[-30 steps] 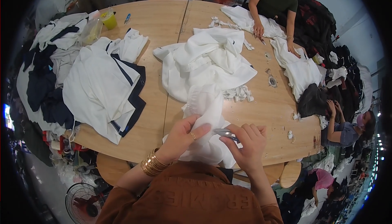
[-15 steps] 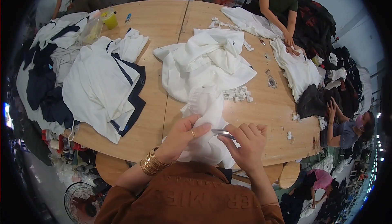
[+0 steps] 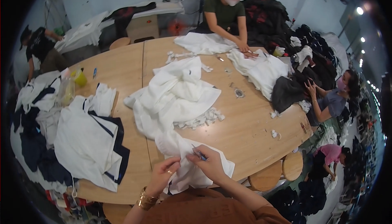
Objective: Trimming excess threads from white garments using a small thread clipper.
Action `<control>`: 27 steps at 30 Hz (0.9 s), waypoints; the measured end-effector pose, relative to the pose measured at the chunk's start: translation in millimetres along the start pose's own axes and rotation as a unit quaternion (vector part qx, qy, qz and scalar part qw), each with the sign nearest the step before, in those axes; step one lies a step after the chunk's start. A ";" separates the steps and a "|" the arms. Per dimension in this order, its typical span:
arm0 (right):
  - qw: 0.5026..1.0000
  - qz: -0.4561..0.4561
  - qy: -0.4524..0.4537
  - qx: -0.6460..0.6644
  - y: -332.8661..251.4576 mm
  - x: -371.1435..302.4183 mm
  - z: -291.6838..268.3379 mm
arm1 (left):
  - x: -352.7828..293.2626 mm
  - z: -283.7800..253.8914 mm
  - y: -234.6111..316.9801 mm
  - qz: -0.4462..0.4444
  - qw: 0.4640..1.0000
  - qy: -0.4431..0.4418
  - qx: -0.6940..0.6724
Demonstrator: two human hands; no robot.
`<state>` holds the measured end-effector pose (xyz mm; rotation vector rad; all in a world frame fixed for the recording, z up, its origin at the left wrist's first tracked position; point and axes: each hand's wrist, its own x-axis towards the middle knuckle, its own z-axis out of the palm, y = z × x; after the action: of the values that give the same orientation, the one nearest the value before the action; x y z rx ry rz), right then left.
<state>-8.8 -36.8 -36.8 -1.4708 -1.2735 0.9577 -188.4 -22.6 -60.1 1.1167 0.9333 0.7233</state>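
1. Head view, middle of it all: a white garment [image 3: 173,95] is sprawling across the wooden desk [image 3: 255,130], with its near end bunching up right in front of the wearer.
2. The left grip [image 3: 162,176] is pinching a bit of that cloth between thumb and fingers, and some gold bracelets [image 3: 145,199] are circling the wrist.
3. The right grip [image 3: 210,162] is holding small metal snips [image 3: 199,154] over the same cloth, close by the left one. Honestly can't tell if the blades are sitting apart or together.
4. A pile of white scraps [image 3: 204,120] is lying just beside the garment, on its right.
5. Off to the left, a white-and-navy garment [image 3: 85,142] is lying flattish, with a yellow-green cup [image 3: 79,77] standing beyond it.
6. Across the desk, a co-worker in dark green [image 3: 222,11] is leaning over more white cloth [image 3: 265,71].
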 end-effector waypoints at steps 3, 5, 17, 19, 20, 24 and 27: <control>0.999 0.031 -0.006 0.044 9.6 -1.7 -10.3 | 8.3 -9.3 5.3 0.111 0.989 0.066 0.067; 0.991 -0.069 -0.078 0.080 9.4 -1.0 -9.4 | 16.8 -22.6 -10.9 0.155 0.961 0.144 0.180; 0.947 -0.003 -0.223 0.229 -35.5 5.5 -50.4 | 32.4 -29.4 -7.1 -0.011 0.994 -0.108 0.032; 0.958 0.047 -0.159 0.233 -35.2 11.1 -59.1 | 23.7 -34.7 2.5 0.003 0.996 -0.088 0.017; 0.964 0.095 -0.086 0.233 -39.7 8.1 -67.0 | 17.1 -41.3 10.8 0.039 0.998 -0.052 -0.027; 0.978 -0.152 0.089 -0.116 -12.8 26.8 -68.8 | 3.5 -49.5 50.9 0.090 0.995 -0.026 0.030; 0.993 -0.056 -0.076 0.073 -19.3 12.2 -35.4 | 8.7 -26.3 45.6 0.048 0.990 -0.055 0.121</control>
<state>22.0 -29.8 -8.8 -1.2196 -1.3506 1.0795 -209.4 9.2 -22.8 1.4094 0.8945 0.6296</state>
